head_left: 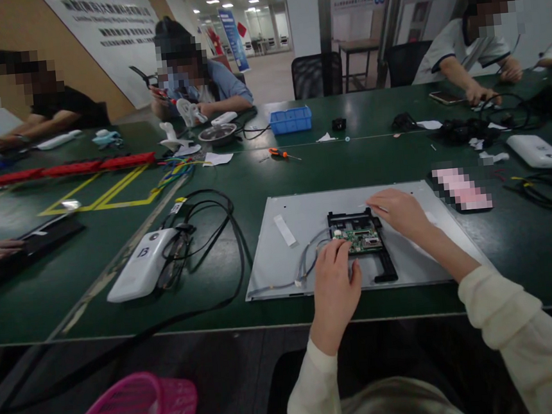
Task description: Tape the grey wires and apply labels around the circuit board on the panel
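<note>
A green circuit board (368, 241) sits in a black plastic frame (387, 267) on a pale flat panel (271, 259). At the board's left edge my left hand (334, 285) has its fingers curled against the board. Bundled grey wires (304, 259) run from the board's left side across the panel. My right hand (399, 212) is pinched closed by the frame's upper right corner. Something thin and pale seems to be at its fingertips, too small to name. A white strip (285, 230) lies on the panel's left part.
Left of the panel lies a white power bank (140, 265) with coiled black cables (213, 206). Beyond are an orange screwdriver (278, 153) and a blue basket (290, 120). A pink phone (461, 189) lies to the right. Several people sit around the green table (212, 251).
</note>
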Motion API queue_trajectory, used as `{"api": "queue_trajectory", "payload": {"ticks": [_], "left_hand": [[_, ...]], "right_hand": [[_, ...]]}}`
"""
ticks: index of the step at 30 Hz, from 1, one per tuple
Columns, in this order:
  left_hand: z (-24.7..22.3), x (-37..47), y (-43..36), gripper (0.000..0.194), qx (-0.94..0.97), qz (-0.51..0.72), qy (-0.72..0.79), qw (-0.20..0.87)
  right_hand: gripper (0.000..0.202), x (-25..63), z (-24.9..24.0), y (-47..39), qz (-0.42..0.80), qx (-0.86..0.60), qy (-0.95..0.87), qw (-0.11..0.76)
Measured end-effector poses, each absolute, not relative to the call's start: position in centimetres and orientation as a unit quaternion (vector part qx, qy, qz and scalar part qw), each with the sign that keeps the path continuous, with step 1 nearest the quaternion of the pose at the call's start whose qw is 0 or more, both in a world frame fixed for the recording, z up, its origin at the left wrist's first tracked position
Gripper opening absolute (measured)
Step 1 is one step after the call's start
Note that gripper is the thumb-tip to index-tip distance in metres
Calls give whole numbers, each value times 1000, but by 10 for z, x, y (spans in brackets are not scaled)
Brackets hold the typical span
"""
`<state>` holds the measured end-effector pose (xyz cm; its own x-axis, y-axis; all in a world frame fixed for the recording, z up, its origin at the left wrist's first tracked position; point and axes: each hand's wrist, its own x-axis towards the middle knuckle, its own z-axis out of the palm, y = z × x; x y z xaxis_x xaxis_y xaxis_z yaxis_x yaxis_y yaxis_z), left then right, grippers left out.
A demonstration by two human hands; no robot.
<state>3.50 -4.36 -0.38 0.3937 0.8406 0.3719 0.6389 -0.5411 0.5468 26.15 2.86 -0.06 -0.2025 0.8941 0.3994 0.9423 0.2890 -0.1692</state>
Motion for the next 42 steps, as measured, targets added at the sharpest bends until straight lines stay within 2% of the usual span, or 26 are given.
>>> {"api": "queue_trajectory", "payload": {"ticks": [6,15,22,32,42], "left_hand": [[-3,35,-44,34,823,309,449,159],[-4,36,-42,34,826,302,452,149],[-3,36,-42,34,829,298,451,145],[-6,37,-42,35,828,313,446,131],[-7,38,-41,35,830,309,449,122]], "right_hand": [[27,254,-7,37,5,-567,-797,206],[31,255,-13,35,50,-562,-783,262],[26,251,-17,44,84,-536,-796,267],[26,245,-8,37,-2,-566,-780,267],[23,243,-13,40,9,-572,-792,212]]}}
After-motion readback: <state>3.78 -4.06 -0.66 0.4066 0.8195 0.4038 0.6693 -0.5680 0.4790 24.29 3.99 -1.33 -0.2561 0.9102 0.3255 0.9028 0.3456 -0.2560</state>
